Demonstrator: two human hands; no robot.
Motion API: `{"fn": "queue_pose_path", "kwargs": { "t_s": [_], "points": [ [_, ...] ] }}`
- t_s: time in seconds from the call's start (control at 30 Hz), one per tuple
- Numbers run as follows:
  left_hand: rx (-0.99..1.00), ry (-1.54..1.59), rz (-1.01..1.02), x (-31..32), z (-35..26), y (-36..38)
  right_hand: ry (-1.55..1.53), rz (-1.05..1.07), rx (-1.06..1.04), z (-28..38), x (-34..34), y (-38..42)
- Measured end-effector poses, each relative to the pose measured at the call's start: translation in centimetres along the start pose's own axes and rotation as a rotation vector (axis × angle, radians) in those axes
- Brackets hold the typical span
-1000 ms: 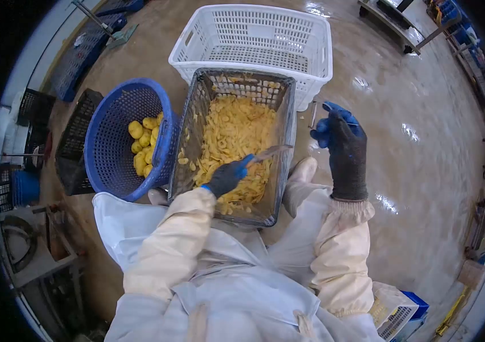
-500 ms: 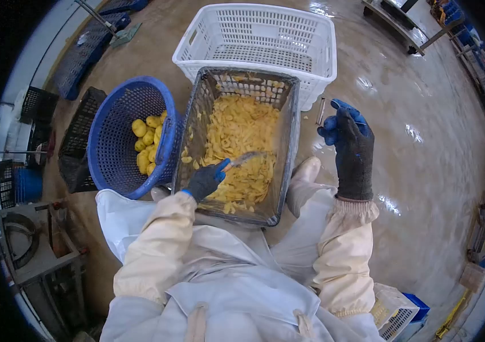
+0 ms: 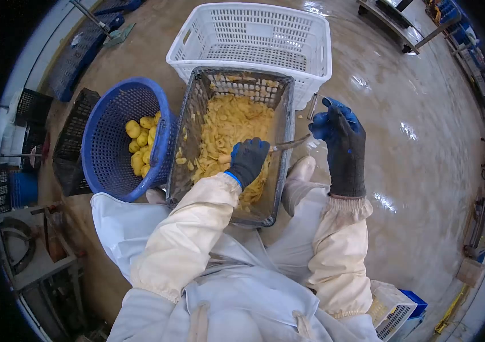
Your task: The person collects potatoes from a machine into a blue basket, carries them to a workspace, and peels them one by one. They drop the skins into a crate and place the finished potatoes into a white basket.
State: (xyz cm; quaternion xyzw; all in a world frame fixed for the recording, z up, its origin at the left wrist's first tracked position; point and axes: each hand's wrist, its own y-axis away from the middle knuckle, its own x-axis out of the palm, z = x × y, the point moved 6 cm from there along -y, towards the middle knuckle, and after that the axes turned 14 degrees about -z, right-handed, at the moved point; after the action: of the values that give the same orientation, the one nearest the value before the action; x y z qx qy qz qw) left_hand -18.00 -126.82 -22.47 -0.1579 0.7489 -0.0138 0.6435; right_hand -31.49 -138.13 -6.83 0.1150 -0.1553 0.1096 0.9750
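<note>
A knife [image 3: 292, 143] with an orange-brown handle is in my left hand [image 3: 249, 159], which wears a dark glove with blue on it. Its blade points right, past the rim of the black crate [image 3: 284, 165], and the tip comes close to my right hand's fingers. My right hand [image 3: 342, 142], in a similar glove, is raised right of the crate with its fingers curled in; what they hold, if anything, is hidden. Yellow peelings and slices [image 3: 228, 122] cover the crate's bottom. Left of it, a blue basket [image 3: 106, 128] holds several peeled yellow potatoes [image 3: 141, 137].
A white crate [image 3: 302, 74] stands behind the black one. Black crates [image 3: 74, 148] lean left of the basket, and a metal stand [image 3: 40, 245] is at lower left. A wheeled cart [image 3: 393, 25] stands far right on the wet floor [image 3: 413, 165].
My left hand has moved right and up with the knife, from over the peelings to near my right hand. My right hand stays raised in nearly the same spot, fingers still curled.
</note>
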Motion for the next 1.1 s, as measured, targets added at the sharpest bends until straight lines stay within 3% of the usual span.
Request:
{"fn": "queue_pose_path", "kwargs": {
  "t_s": [0.33,0.47,0.6,0.77,0.87,0.9,0.97,1.1],
  "points": [
    [0.074,-0.084,-0.118,-2.7,4.7,7.3,0.023,0.001,-0.015,0.9,-0.2,0.8],
    [0.037,-0.018,-0.264,-3.5,3.2,5.2,-0.025,0.02,-0.026,0.6,0.3,0.6],
    [0.059,-0.014,-0.173,-1.7,-1.2,0.2,-0.024,0.052,0.002,0.0,0.9,0.5],
    [0.063,0.134,-0.06,-0.9,2.3,7.3,0.056,0.009,-0.017,0.9,-0.1,0.7],
    [-0.015,-0.009,0.029,-2.0,4.8,10.3,0.054,0.012,-0.042,1.5,0.1,0.7],
    [-0.02,-0.007,0.044,-2.3,4.2,9.9,0.051,0.017,-0.058,1.3,0.2,1.0],
    [0.013,0.095,-0.275,-4.0,2.3,5.9,0.031,0.032,-0.035,0.8,0.7,1.1],
    [0.016,0.075,-0.099,-1.6,-0.2,1.2,0.074,0.039,-0.029,0.6,0.7,0.9]
  ]
}}
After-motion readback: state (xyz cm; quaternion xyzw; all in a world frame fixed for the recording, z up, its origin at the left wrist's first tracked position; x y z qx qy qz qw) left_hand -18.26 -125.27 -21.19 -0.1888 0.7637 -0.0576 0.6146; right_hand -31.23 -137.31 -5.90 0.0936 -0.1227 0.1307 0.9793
